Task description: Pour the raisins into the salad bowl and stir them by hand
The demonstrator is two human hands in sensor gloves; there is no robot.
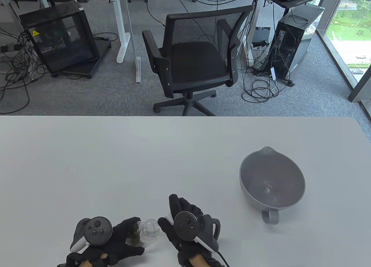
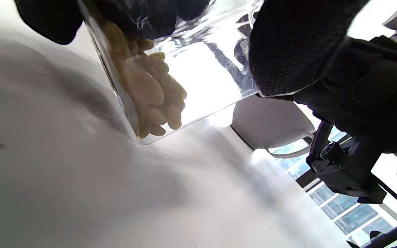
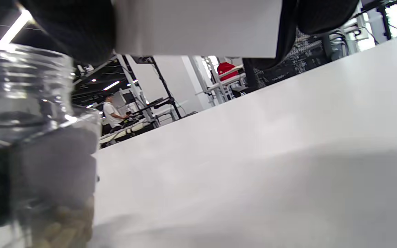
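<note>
Two gloved hands work near the table's (image 1: 116,162) front edge. The left hand (image 1: 116,238) curls its fingers around a clear jar (image 1: 146,232) of yellowish raisins (image 2: 153,100), tilted with its open mouth toward the right hand (image 1: 188,220). That hand holds a white lid (image 3: 198,27) in its fingers. A grey salad bowl (image 1: 272,180) sits well apart, toward the right edge.

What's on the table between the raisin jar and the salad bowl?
Only the right hand beside the jar; beyond it, bare table to the bowl, per table view.
</note>
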